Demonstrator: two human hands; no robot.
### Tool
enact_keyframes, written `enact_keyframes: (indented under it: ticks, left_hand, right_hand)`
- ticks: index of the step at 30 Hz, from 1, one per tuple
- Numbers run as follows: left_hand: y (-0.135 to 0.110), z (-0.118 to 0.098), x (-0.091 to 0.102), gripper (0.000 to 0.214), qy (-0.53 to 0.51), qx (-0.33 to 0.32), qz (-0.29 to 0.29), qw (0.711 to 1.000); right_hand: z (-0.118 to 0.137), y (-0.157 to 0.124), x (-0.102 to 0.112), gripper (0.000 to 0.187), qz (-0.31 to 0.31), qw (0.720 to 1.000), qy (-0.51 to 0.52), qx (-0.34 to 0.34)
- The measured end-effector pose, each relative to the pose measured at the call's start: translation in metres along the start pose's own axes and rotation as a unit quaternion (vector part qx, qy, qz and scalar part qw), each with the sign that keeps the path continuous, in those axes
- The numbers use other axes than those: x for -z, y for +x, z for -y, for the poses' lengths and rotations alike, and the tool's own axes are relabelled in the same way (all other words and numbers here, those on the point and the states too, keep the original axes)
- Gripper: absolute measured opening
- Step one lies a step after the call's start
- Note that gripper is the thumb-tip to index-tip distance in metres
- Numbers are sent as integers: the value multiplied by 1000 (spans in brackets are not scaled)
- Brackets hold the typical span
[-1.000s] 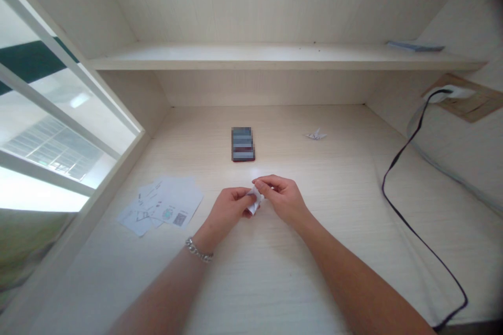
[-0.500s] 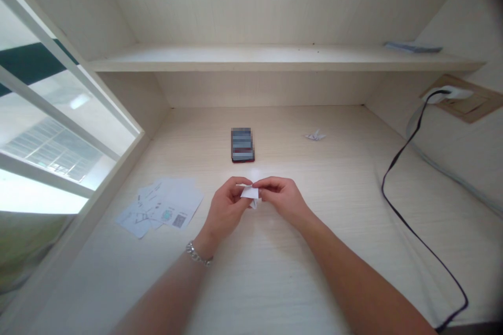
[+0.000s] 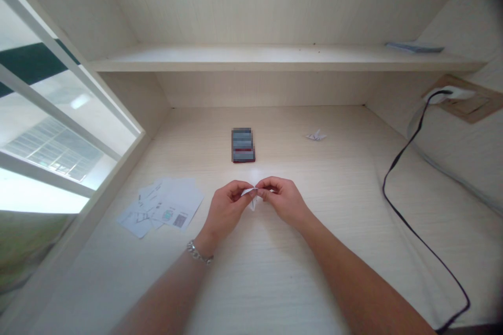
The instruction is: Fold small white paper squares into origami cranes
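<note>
Just nearer to us than the phone (image 3: 242, 144), we saw both hands meet over the desk (image 3: 275, 282). The left hand (image 3: 226, 209), bracelet (image 3: 199, 253) at its wrist, had thumb and forefinger pinched tight on the left end of a small white paper (image 3: 251, 196). The right hand (image 3: 285, 201) pinched the right end the same way, its other fingers curled in. Nothing else was in either grip. The paper sat between the fingertips, with a point of it hanging down toward the desk. We could not tell whether that point touched the wood.

How far along? We judged the folding well under way. The paper was already down to a small, pointed, layered shape, far smaller than a flat sheet. The exact creases were too small for us to read, so what was left we could not count. The shape did not yet look spread out like the crane (image 3: 316, 136), a little folded figure that stood right of the phone and well apart from it.

Left of the phone and nearer to us lay the printed sheets (image 3: 165, 209), fanned loosely and untouched. Far right of the phone, a black cable (image 3: 396, 167) ran from the socket (image 3: 458, 95) down across the desk. Above and behind the phone, the shelf (image 3: 275, 57) held a thin booklet (image 3: 414, 47) at its right end.
</note>
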State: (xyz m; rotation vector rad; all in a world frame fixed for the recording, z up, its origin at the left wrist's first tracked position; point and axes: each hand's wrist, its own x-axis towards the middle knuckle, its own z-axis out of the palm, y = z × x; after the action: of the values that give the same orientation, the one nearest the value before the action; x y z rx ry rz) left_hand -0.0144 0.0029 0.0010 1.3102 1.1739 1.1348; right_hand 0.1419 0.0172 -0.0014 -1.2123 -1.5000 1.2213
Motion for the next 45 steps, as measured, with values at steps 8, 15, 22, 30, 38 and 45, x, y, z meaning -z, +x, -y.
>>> enact_keyframes:
  ticks: [8,15,22,30,38,45]
  left_hand:
    - [3,1,-1,24,-110,85,41,989]
    - [2,-2,0,24,-280,131,39,950]
    - [2,-1,1,21,-272,122,45,953]
    - [1,-1,-1,20,-256,126,45,957]
    - [2,2,-2,22,-229,103,45,967]
    - [2,5,-4,19,-216,95,51,970]
  right_hand:
    - [-2,-1,-4,15,17,1000,-14,-17]
    - [-7,2,-3,16,-15,999,25,-32]
    - [-2,0,-4,16,-6,998,55,-32]
    - [3,-1,-5,17,-31,999,9,-5]
    - [8,-4,-6,16,-39,999,-24,3]
    - [9,-6,-7,16,-61,996,-68,8]
